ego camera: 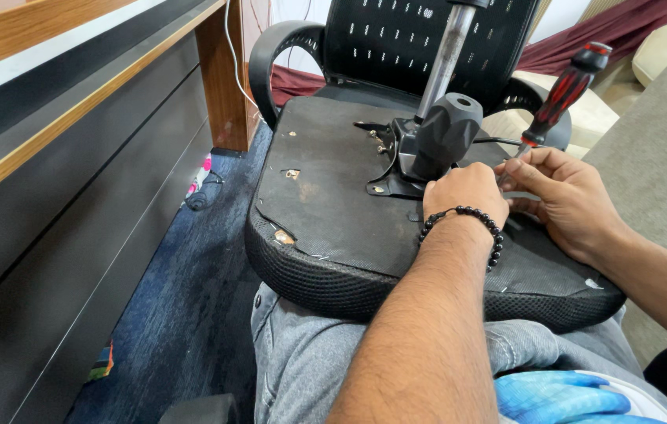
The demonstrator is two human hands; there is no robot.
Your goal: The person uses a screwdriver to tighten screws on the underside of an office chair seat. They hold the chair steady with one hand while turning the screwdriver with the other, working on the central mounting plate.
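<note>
An upturned black office chair seat [325, 212] rests across my lap, its underside up. A metal mechanism plate [396, 161] with a grey lever housing [447, 133] and a chrome gas cylinder [447, 55] sits at its middle. My left hand [465, 192], a black bead bracelet on the wrist, is closed against the base of the mechanism. My right hand [565, 196] grips a red and black screwdriver [565, 94], shaft pointing down beside the mechanism; its tip is hidden behind my fingers.
A dark panelled desk front with a wooden top [51, 157] runs along the left, and blue carpet [192, 290] lies between it and me. The chair's mesh back [404, 39] and armrest [270, 55] lie beyond the seat. A grey sofa [663, 133] stands at right.
</note>
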